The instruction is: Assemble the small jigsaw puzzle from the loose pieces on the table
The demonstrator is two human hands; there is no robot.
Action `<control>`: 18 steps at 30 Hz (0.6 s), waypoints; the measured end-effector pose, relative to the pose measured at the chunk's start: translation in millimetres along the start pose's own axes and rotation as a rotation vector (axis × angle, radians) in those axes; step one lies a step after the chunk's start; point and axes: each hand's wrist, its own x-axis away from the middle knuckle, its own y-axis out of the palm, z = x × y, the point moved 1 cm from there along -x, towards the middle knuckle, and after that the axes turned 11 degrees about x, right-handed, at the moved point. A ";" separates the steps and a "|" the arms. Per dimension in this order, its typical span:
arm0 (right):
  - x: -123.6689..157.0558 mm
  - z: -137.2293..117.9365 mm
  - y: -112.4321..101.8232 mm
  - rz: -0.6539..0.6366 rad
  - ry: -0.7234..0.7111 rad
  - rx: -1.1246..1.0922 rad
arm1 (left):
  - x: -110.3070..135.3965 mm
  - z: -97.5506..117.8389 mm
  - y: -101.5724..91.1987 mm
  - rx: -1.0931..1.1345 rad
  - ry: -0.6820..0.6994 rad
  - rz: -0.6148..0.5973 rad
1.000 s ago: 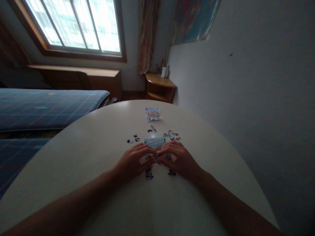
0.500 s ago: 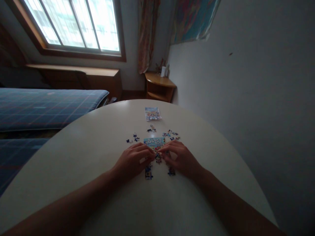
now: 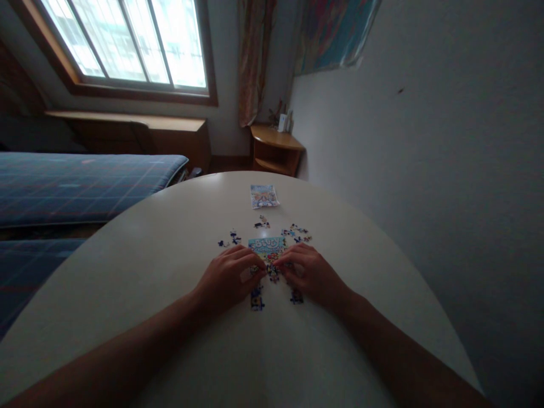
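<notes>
A partly joined jigsaw puzzle (image 3: 267, 245) lies on the table, its light blue top edge bearing white lettering. My left hand (image 3: 233, 275) rests at its left side, thumb and forefinger pinched at a small puzzle piece (image 3: 272, 274) in the middle. From the other side my right hand (image 3: 309, 272) bends over the puzzle, its fingertips closed at the same spot. Both hands cover much of the puzzle's sides. Joined pieces at lower left (image 3: 256, 300) and at lower right (image 3: 296, 296) stick out below the hands.
Loose pieces lie in small groups at left (image 3: 232, 239), behind (image 3: 262, 222) and at right (image 3: 297, 231). Farther back is a printed picture packet (image 3: 264, 196). The round white table (image 3: 178, 226) stands beside a plaid mattress (image 3: 85, 187) and a wall.
Both hands stay in nearly the same place. Their fingertips have shifted slightly at the middle of the puzzle, and a little more of the pieces there shows.
</notes>
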 end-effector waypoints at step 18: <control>2.4 5.7 -0.9 -0.094 0.040 0.252 | 1.3 0.3 -2.9 -0.089 -0.134 0.090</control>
